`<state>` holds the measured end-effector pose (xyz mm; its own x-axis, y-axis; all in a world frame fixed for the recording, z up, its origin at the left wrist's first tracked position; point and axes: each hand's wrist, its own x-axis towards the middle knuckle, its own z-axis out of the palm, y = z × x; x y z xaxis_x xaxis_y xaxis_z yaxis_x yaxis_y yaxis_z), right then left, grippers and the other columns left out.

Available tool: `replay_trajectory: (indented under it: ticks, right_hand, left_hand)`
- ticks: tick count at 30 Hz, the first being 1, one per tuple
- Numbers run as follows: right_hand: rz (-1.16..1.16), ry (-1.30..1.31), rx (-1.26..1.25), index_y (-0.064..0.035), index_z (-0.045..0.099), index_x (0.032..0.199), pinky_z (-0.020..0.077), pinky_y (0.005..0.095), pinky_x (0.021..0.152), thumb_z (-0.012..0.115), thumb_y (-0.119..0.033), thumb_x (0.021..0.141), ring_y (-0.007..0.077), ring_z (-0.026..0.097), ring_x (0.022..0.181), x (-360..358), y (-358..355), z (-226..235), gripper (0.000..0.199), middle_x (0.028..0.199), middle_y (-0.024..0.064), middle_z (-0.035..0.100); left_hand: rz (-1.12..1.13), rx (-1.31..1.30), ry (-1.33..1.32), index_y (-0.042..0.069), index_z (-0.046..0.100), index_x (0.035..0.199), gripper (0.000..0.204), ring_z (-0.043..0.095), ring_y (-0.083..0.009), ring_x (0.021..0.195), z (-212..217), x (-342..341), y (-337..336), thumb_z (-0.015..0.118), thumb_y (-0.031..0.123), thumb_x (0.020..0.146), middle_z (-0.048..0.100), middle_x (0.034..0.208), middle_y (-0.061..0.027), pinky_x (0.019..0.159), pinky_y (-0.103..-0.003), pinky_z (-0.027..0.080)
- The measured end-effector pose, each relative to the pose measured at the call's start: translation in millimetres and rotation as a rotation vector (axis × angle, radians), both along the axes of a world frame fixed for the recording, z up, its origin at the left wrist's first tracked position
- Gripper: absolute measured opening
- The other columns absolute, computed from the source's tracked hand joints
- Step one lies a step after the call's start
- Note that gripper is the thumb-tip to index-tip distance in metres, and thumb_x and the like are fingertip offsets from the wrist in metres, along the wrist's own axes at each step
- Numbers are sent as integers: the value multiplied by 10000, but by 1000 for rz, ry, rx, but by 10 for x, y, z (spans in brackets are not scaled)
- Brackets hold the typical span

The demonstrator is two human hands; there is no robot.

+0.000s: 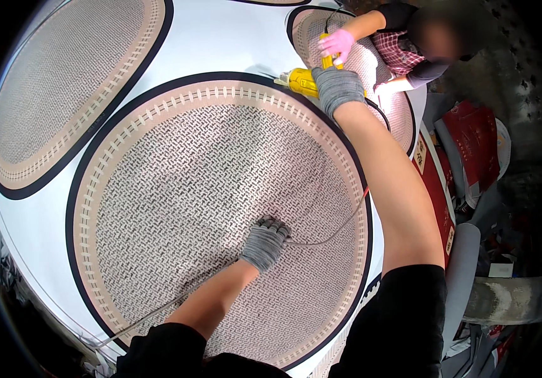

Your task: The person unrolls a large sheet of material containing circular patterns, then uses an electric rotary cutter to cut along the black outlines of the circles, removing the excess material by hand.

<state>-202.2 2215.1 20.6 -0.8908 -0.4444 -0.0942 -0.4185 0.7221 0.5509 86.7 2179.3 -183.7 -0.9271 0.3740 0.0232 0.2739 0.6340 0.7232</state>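
My right hand [339, 91], in a grey knit glove, is wrapped round a yellow handheld power cutter [302, 82]. The tool's metal head points left, at the dark far edge of a large round patterned mat [220, 170]. My left hand [266, 244], gloved alike, rests on the middle of that mat with its fingers curled. A thin grey cable [176, 300] runs from the lower left into this hand and leaves on its right side [312, 242], so the hand appears closed on it. The palm and the grip itself are hidden.
Across the table a co-worker's pink-gloved hand [336, 45] holds another yellow tool [329, 60] over a smaller mat [308, 28]. Another patterned mat [69, 82] lies at the far left on the white sheet [214, 38]. Red and grey scraps [472, 142] are piled at the right.
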Motion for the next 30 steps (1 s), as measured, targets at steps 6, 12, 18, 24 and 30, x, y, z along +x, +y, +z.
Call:
replay_trajectory:
  ticks: [6,12,18,24,30]
  right_hand:
    - [70,11,-80,-80,540,1052,502,434,700,541,-130,797,337,638,843,760,-294,664,260,908,171,632]
    - [-113,-262,-537,-41,491,1144,488,395,773,679,-166,689,324,625,884,2082,-471,964,507,971,194,623]
    - [-378,-887,-1567,-73,455,1190,469,356,866,783,-184,609,217,551,955,3726,-348,500,676,1034,67,568]
    - [-636,-1140,-1939,-80,451,1225,464,325,853,832,-292,589,179,531,975,5533,-307,227,772,1053,29,546]
    - [-890,-1144,-1947,-75,451,1203,509,322,767,820,-213,595,176,593,875,6966,70,127,724,1000,39,583]
  left_hand:
    - [-179,-62,105,113,609,1055,268,501,-232,1118,-41,383,-404,517,174,811,588,1121,-53,1019,-369,331]
    - [-95,-2,-33,90,579,1087,317,598,-313,898,290,2038,-1788,507,102,779,630,975,-135,834,-404,450]
    - [114,-23,-172,100,552,1105,374,599,-382,767,1100,3811,-3015,525,75,733,632,824,-183,699,-461,470]
    - [217,-183,-237,95,558,1076,336,579,-377,804,1163,4837,-3511,510,90,743,612,842,-174,725,-443,457]
    - [308,-238,-237,103,548,1001,189,561,-358,855,874,5524,-3670,511,197,841,595,898,-158,737,-444,425]
